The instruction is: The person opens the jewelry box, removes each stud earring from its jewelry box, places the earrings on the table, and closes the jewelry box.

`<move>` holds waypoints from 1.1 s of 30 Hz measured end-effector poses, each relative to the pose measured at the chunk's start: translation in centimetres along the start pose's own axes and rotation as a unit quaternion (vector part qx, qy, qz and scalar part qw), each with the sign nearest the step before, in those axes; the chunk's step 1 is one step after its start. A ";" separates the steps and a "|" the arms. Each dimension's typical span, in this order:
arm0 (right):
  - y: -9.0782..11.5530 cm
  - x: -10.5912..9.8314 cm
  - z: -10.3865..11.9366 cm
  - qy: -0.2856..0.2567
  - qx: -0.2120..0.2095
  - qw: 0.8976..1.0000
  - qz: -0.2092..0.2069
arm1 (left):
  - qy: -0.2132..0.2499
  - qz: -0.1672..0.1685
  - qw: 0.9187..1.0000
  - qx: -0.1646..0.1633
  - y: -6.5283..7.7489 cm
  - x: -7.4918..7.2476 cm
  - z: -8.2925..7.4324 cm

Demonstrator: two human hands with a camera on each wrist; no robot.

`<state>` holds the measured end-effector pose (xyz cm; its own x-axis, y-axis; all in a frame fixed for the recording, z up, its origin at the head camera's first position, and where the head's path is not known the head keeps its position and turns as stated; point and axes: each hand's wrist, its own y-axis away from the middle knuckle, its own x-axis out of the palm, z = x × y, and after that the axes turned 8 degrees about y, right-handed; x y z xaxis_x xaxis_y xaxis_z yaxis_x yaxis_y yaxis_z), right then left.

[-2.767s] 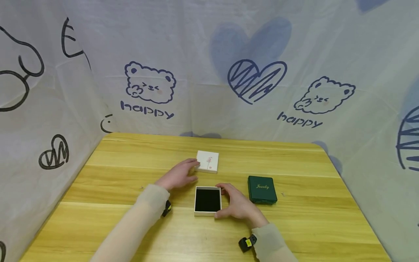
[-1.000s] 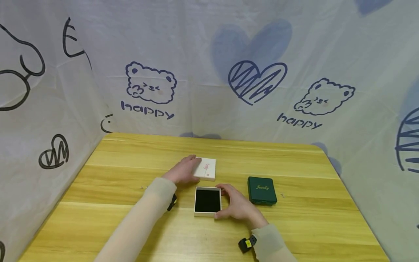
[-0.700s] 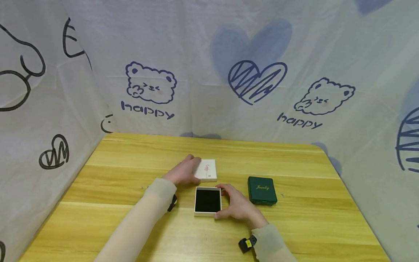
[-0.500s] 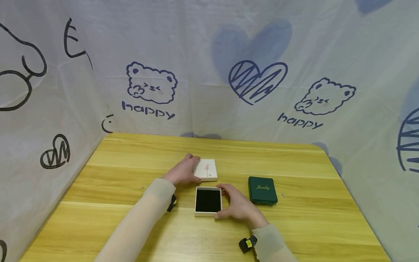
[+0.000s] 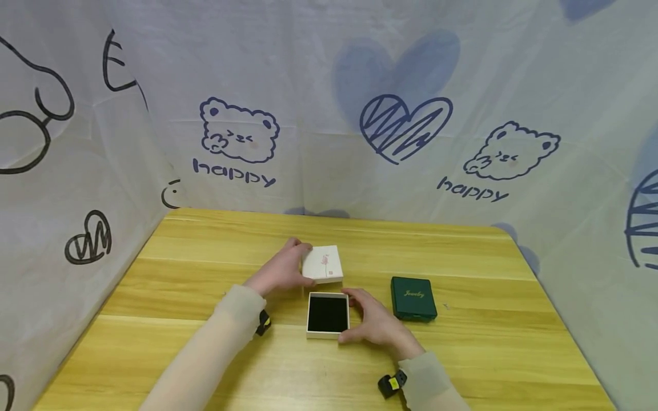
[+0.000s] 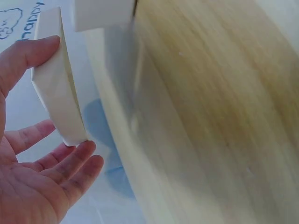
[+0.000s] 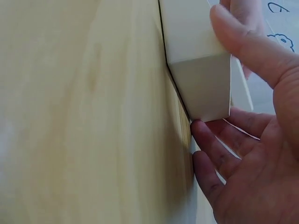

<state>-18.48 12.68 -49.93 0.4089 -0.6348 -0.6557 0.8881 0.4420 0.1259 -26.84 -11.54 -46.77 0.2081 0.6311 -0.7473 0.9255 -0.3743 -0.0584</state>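
Observation:
My left hand (image 5: 283, 271) grips the white box lid (image 5: 324, 263), printed with a pink flower, by its left side. In the left wrist view the thumb and fingertips pinch opposite edges of the lid (image 6: 56, 88), which is tilted and raised off the table. Just nearer me sits the open white box base (image 5: 328, 335) with a black lining. My right hand (image 5: 377, 322) holds the base at its right side, thumb on the near corner and fingers at the far one. In the right wrist view the base (image 7: 198, 88) stands on the table between thumb and fingertips.
A closed dark green box (image 5: 413, 298) lettered "Jewelry" lies to the right of my right hand. Tiny pale bits (image 5: 445, 305) lie beside it on the wooden table (image 5: 488, 365). A white printed cloth (image 5: 319, 85) hangs behind and at the sides.
My left hand has taken hold of the lid and brought it nearer the base. The lid now looks slightly lifted and tilted. My right hand and the base have stayed put.

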 end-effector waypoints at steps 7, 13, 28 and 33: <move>0.0 -0.2 0.0 -0.049 -0.006 0.999 -0.006 | 0.011 -0.006 1.000 0.014 1.6 -0.8 -1.1; -0.1 -0.6 0.4 -0.022 -0.009 0.999 -0.026 | 0.013 -0.006 1.000 0.026 3.0 -0.8 -1.9; -0.2 -1.3 2.4 0.035 -0.046 0.996 -0.069 | 0.003 0.003 0.999 0.053 6.0 -0.1 -3.1; -0.3 -1.3 2.5 0.043 -0.068 0.994 -0.069 | 0.007 -0.002 0.997 0.074 6.6 0.3 -3.2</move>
<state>-18.75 11.79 -47.24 0.2603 -0.6422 -0.7210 0.8959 0.4392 -0.0678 -19.62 -11.68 -45.22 0.2097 0.6420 -0.7375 0.8695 -0.4674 -0.1596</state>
